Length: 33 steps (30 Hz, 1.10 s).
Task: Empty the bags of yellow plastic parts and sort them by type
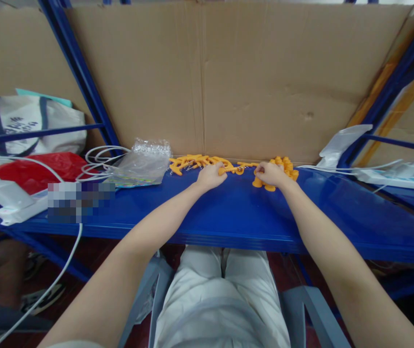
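Observation:
My left hand [211, 177] is closed around a slim orange plastic piece [229, 170] with a rounded end, which points to the right. Behind and left of that hand lies a heap of curved orange plastic pieces [196, 160], with small shiny bits among them. My right hand [271, 173] has its fingers pinched together; whatever they hold is hidden. It rests against a cluster of orange pieces with round, disc-like ends [291, 168]. Between the hands, a few orange parts [241, 170] lie near the cardboard.
A blue shelf top [236, 212] carries everything, backed by a tall cardboard sheet [250, 82]. To the left are a clear plastic bag [141, 164], white cables, a red bag [47, 169] and a power strip [25, 205]. Another power strip [403, 176] lies far right.

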Each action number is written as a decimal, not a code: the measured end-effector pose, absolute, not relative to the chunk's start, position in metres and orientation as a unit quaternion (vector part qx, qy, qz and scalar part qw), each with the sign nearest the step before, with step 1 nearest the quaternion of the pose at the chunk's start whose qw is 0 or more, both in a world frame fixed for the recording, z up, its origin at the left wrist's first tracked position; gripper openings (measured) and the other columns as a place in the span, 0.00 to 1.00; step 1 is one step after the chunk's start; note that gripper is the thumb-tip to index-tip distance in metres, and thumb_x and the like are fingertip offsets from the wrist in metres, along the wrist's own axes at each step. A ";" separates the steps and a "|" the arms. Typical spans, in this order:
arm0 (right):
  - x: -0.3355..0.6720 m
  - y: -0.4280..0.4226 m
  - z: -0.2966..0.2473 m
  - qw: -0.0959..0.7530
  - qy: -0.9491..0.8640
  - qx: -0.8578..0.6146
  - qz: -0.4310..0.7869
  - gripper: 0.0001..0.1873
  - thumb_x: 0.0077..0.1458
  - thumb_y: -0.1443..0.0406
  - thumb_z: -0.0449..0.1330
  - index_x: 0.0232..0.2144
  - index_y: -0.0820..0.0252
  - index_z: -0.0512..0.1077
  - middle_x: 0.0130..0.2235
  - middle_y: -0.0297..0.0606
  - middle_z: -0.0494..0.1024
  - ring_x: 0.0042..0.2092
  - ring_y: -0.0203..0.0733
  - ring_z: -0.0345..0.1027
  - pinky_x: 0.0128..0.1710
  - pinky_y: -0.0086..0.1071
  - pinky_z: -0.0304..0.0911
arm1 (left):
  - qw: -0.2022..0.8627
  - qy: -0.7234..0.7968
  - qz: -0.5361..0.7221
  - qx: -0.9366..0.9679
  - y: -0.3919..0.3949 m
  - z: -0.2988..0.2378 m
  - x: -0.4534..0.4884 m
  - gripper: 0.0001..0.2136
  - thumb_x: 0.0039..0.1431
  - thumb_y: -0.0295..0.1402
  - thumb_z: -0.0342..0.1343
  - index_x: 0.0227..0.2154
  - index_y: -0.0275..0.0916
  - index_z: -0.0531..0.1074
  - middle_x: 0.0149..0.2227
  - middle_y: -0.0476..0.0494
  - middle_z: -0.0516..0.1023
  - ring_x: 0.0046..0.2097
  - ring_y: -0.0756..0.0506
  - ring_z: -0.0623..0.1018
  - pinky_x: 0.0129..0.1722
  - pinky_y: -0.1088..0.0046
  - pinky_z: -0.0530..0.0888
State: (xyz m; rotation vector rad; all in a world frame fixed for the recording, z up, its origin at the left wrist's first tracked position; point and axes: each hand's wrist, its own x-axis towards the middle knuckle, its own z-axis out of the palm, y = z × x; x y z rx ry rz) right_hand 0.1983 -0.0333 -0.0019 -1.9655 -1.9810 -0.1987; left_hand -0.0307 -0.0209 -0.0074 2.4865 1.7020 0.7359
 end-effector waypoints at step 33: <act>0.172 -0.022 -0.020 0.392 -0.725 -0.458 0.332 0.04 0.58 0.69 0.63 0.37 0.60 0.77 0.31 0.37 0.83 0.27 0.35 0.73 0.33 0.29 0.71 | -0.048 0.487 0.233 0.840 -0.014 -0.016 -0.031 0.17 0.67 0.29 0.51 0.56 0.42 0.75 0.48 0.37 0.83 0.50 0.38 0.82 0.52 0.60 0.76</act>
